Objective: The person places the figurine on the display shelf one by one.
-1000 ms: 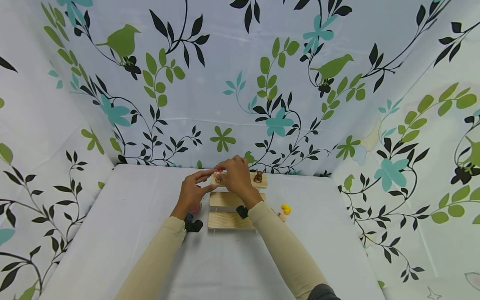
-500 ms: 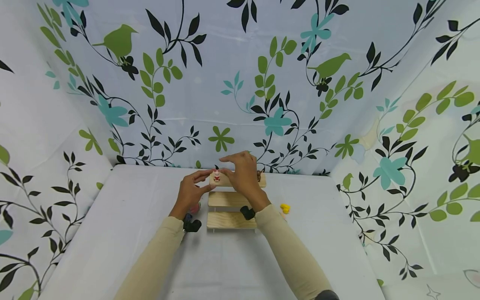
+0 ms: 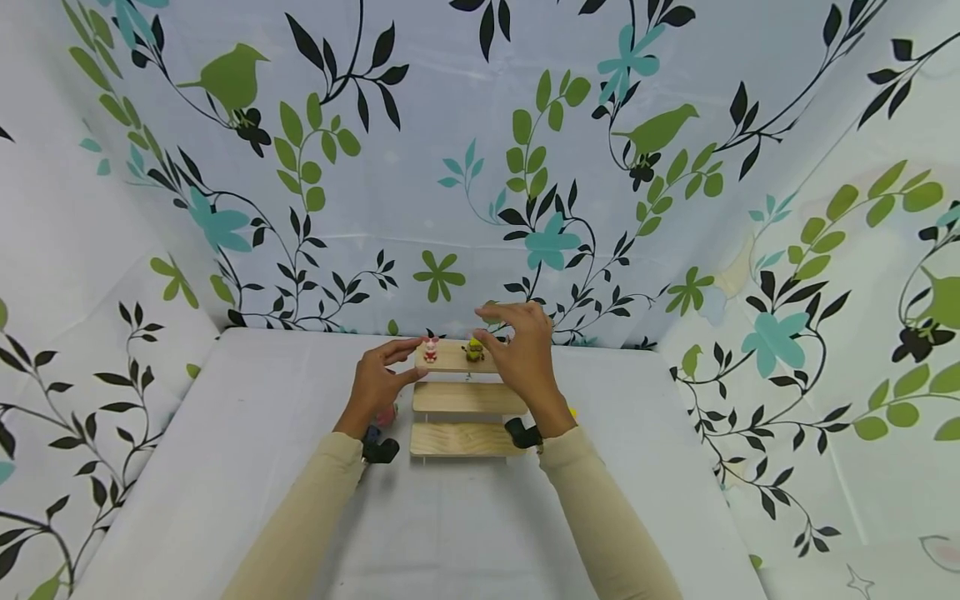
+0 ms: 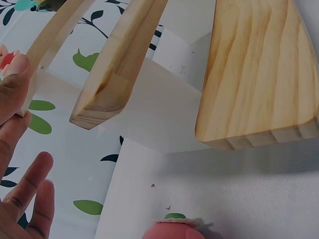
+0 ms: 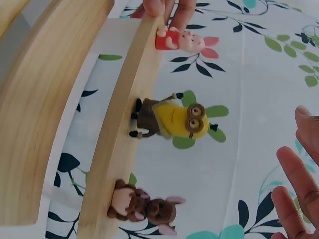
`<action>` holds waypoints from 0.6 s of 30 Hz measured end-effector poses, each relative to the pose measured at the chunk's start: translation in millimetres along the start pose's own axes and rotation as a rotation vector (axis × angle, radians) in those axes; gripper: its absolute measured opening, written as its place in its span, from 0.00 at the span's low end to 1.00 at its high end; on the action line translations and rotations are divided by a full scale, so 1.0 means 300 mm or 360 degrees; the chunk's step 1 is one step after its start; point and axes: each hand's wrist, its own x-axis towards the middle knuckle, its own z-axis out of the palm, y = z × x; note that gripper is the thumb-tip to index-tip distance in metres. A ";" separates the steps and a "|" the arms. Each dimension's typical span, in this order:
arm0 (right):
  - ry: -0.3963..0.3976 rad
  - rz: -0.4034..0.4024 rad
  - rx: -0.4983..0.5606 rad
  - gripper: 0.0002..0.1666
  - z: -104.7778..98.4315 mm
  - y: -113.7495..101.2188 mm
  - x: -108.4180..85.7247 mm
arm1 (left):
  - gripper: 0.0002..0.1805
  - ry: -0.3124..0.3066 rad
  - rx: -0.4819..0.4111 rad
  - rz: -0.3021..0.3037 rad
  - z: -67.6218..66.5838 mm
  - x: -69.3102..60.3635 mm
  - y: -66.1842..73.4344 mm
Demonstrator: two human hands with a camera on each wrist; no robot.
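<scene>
A wooden display stand with three stepped tiers stands at the middle of the table. My left hand pinches the left end of its top tier, the thumb on one face and a finger on the other. On that tier stand a pink piglet figurine in red, a yellow Minion figurine in the middle, and a brown figurine with pink ears. The brown one is hidden behind my right hand in the head view. My right hand is spread open near the top tier's right side, apart from the figurines.
A pink round toy with a green top lies left of the stand. Part of a yellow toy shows beside my right wrist. Behind the table hangs a leaf-patterned cloth. The white tabletop extends in front.
My right hand has moved right, away from the piglet figurine, with its fingers spreading. The piglet and the Minion now show in the head view. My left hand stays at the tier's end.
</scene>
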 end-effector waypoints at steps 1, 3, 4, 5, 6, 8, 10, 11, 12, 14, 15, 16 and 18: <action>0.0011 0.0007 0.0011 0.20 -0.007 0.006 -0.004 | 0.30 0.0002 -0.0003 0.0003 -0.001 0.000 0.000; 0.0038 0.0012 0.0043 0.20 -0.023 0.019 -0.013 | 0.30 0.0002 0.0000 0.0001 -0.004 0.000 0.002; 0.0051 0.0018 0.0050 0.20 -0.032 0.029 -0.020 | 0.30 0.0001 0.0006 0.0004 -0.004 -0.001 0.003; 0.0069 0.0026 0.0061 0.20 -0.042 0.037 -0.026 | 0.30 0.0003 0.0008 -0.0004 -0.003 -0.001 0.005; 0.0083 0.0033 0.0063 0.19 -0.052 0.048 -0.032 | 0.30 0.0005 0.0008 -0.0006 -0.002 -0.002 0.007; 0.0121 0.0045 0.0074 0.19 -0.074 0.068 -0.044 | 0.30 0.0006 0.0010 -0.0007 -0.004 0.001 0.013; 0.0159 0.0063 0.0080 0.18 -0.096 0.091 -0.056 | 0.30 0.0008 0.0012 -0.0002 -0.005 0.003 0.018; 0.0178 0.0074 0.0084 0.19 -0.107 0.103 -0.063 | 0.30 0.0007 0.0015 -0.0003 -0.006 0.003 0.020; 0.0194 0.0085 0.0092 0.18 -0.117 0.116 -0.071 | 0.30 0.0007 0.0015 -0.0005 -0.006 0.003 0.020; 0.0230 0.0122 0.0119 0.18 -0.134 0.143 -0.088 | 0.30 0.0007 0.0020 -0.0012 -0.006 0.003 0.019; 0.0243 0.0147 0.0131 0.18 -0.142 0.156 -0.098 | 0.29 0.0005 0.0021 -0.0017 -0.006 0.003 0.017; 0.0257 0.0176 0.0141 0.18 -0.149 0.169 -0.108 | 0.29 0.0003 0.0021 -0.0022 -0.005 0.003 0.016; 0.0280 0.0244 0.0160 0.18 -0.159 0.193 -0.132 | 0.29 0.0000 0.0014 -0.0038 -0.004 0.003 0.013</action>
